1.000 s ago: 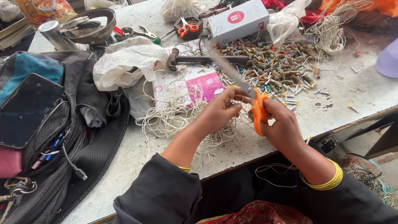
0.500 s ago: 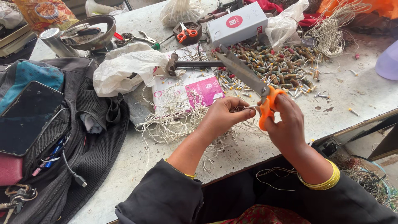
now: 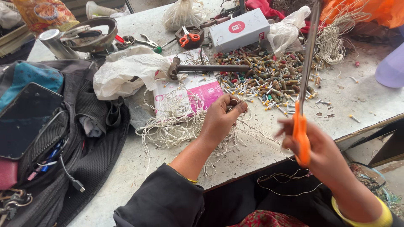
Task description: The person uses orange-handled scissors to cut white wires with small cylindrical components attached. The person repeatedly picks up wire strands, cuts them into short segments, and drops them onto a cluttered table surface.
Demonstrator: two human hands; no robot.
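Note:
My right hand (image 3: 322, 153) grips orange-handled scissors (image 3: 304, 88), blades pointing up and away, raised above the table's front edge. My left hand (image 3: 222, 117) rests on the table, fingers pinched around a small dark piece at the end of white string (image 3: 176, 126). A tangle of that string spreads under and left of the hand. A pile of small cylindrical pieces with coloured tips (image 3: 269, 80) lies just beyond both hands.
A hammer (image 3: 202, 68) lies on a pink and white packet (image 3: 198, 90). A white plastic bag (image 3: 126, 71), a white box (image 3: 240, 29), small orange scissors (image 3: 189, 38), a metal tin (image 3: 54, 42) and a black backpack (image 3: 75, 138) with a phone (image 3: 25, 120) surround the work area.
My right hand has drawn the scissors back and to the right, away from my left hand, and swung the blades upward. My left hand has stayed near the string.

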